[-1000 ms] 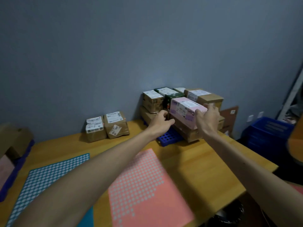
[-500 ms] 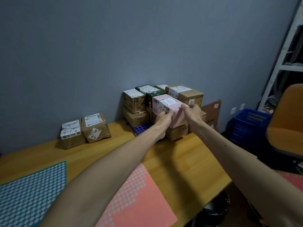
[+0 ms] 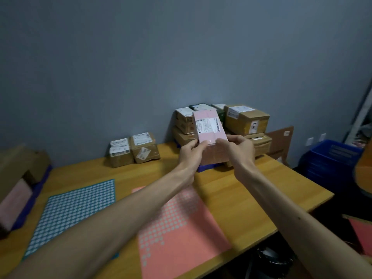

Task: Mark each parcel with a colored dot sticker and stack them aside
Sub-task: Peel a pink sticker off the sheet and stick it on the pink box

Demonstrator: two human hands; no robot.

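A pink parcel [image 3: 209,127] with a white label is held up above the wooden table [image 3: 251,190], tilted with its labelled face toward me. My left hand [image 3: 191,154] grips its lower left corner and my right hand [image 3: 237,150] grips its lower right corner. Behind it stands a pile of brown parcels [image 3: 246,120] on a blue tray [image 3: 203,168] against the wall. A pink dot sticker sheet [image 3: 181,234] and a teal dot sticker sheet [image 3: 74,210] lie flat on the table near me.
Two small brown parcels [image 3: 133,150] sit by the wall left of the pile. More boxes [image 3: 18,174] on a blue tray stand at the far left edge. A blue crate [image 3: 332,160] and an orange chair [image 3: 364,174] are on the floor to the right.
Both hands have lifted the pink parcel off the pile, drawn it toward me and tipped its labelled face up. The view has swung back to the left.
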